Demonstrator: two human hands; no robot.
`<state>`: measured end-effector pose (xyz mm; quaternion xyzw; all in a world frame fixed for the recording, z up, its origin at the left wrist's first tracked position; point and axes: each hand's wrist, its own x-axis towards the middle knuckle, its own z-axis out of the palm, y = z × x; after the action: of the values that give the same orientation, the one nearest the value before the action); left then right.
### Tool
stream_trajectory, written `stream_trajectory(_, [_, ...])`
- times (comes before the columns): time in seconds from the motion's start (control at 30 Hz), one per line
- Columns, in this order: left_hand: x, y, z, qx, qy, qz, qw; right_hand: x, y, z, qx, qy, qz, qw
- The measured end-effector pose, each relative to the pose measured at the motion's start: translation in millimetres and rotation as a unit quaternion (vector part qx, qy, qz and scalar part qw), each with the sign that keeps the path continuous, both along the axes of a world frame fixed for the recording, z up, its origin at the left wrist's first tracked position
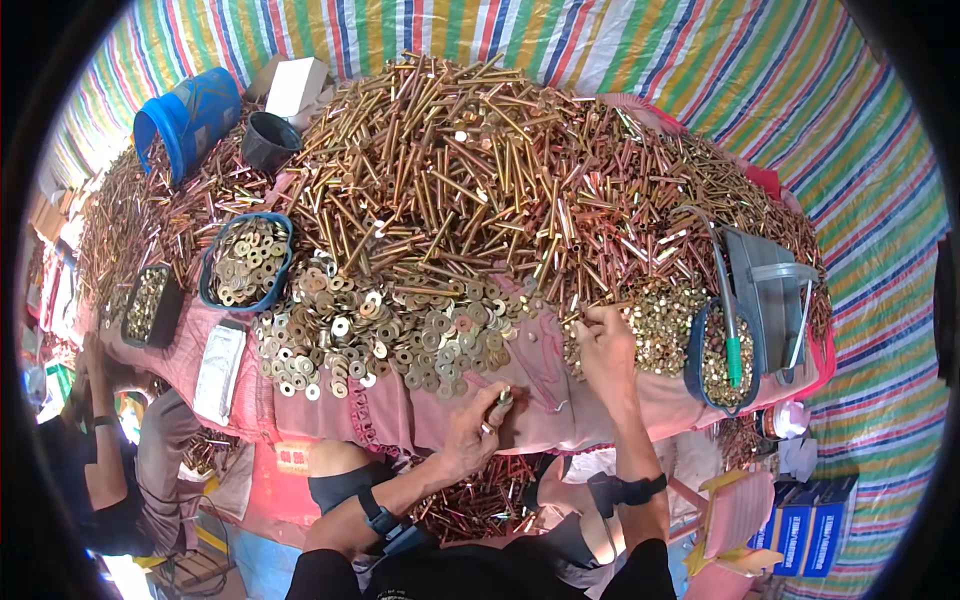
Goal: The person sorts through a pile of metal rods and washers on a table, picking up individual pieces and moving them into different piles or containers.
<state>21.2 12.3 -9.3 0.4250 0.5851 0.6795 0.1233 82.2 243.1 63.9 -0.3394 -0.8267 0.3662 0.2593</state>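
Note:
My left hand (pixel 474 432) is closed near the front edge of the cloth-covered table, below the pile of washers (pixel 440 345). A small brassy metal piece (pixel 503 398) sticks out between its thumb and fingers; it looks like the end of a bolt, though most of it is hidden. Farther right and forward, my right hand (pixel 608 350) has its fingertips pinched together at the left edge of the pile of nuts (pixel 655 325). What lies between those fingertips is too small to make out. A big heap of long brassy bolts (pixel 450 180) rises beyond both hands.
A blue basin of washers (pixel 245 262) and a dark tray of nuts (pixel 150 305) stand left. At right, a blue basket (pixel 698 375) holds nuts and a green-handled tool (pixel 733 360), beside a grey bin (pixel 758 280). A blue bucket (pixel 190 120) lies back left. Another person (pixel 100 450) sits left.

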Motion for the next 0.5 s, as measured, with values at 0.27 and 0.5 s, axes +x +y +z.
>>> stream_trajectory(0.27, [-1,4,1,-0.023,0.02,0.013,0.999,14,-66,31,-0.303,0.244,0.164,0.906])
stream_trajectory(0.5, [-4,-4,13,-0.052,0.027,0.002,0.998,12,-90,26,-0.069,0.164,0.176,0.968])
